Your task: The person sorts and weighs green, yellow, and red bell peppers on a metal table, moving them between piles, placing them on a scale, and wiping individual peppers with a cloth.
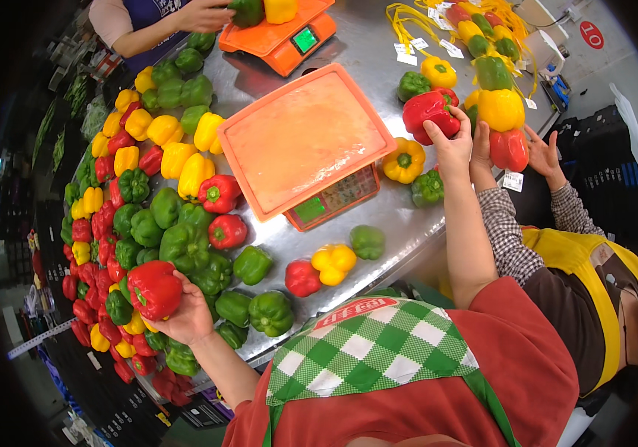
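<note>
A large red bell pepper [154, 290] rests in my left hand [187, 313], above the near left part of the pepper heap. My right hand [452, 142] grips another red bell pepper [428, 114] over the table's right side. Just below that hand are a yellow bell pepper [403, 160] and a green one [427, 188]. Between my hands stands an orange digital scale [305, 139] with a bare, wet-looking pan and a lit green display. Closer to me, a red [302, 277], a yellow [333, 264] and a green pepper [367, 242] lie in a row on the metal table [263, 226].
Green, yellow and red peppers [179, 246] cover the table's left side. At the far side, a co-worker's hand [205, 15] is by peppers on a second orange scale [274, 39]. At right, another co-worker's hands [545, 151] flank a stacked row of peppers [500, 109] with a tag.
</note>
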Tool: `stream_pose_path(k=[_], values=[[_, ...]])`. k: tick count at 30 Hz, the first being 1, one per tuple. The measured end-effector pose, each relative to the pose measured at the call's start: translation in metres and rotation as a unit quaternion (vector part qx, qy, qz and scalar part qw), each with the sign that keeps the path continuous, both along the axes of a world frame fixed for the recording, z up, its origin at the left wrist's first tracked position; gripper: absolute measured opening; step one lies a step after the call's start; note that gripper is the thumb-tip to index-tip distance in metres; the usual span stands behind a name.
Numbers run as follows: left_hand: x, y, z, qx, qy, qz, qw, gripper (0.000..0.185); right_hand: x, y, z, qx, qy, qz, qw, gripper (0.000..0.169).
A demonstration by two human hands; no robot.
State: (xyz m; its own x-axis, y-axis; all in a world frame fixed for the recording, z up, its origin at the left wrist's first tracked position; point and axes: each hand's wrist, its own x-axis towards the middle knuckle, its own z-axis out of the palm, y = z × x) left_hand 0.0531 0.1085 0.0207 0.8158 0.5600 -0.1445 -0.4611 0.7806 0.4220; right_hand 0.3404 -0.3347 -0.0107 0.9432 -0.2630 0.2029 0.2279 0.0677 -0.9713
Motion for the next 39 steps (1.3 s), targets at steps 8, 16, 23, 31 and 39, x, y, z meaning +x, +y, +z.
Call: stream_pose_path(k=[8, 16, 23, 31, 39], values=[[0.008, -0.005, 0.000, -0.007, -0.012, -0.021, 1.000, 0.081, 0.004, -0.009, 0.006, -0.021, 0.006, 0.014, 1.000, 0.062], [0.000, 0.002, -0.004, -0.008, 0.005, 0.004, 1.000, 0.081, 0.034, -0.067, 0.004, -0.066, -0.021, -0.108, 0.992, 0.060], [0.004, 0.001, -0.002, -0.008, 0.002, 0.003, 1.000, 0.081, 0.068, -0.184, -0.032, -0.118, -0.091, -0.367, 0.918, 0.063], [0.003, -0.005, 0.005, 0.007, -0.005, -0.003, 1.000, 0.082, 0.064, -0.236, -0.100, -0.271, 0.105, -0.316, 0.903, 0.074], [-0.009, -0.007, 0.006, -0.003, -0.013, 0.000, 1.000, 0.081, 0.063, -0.286, -0.097, -0.182, 0.114, -0.326, 0.921, 0.067]])
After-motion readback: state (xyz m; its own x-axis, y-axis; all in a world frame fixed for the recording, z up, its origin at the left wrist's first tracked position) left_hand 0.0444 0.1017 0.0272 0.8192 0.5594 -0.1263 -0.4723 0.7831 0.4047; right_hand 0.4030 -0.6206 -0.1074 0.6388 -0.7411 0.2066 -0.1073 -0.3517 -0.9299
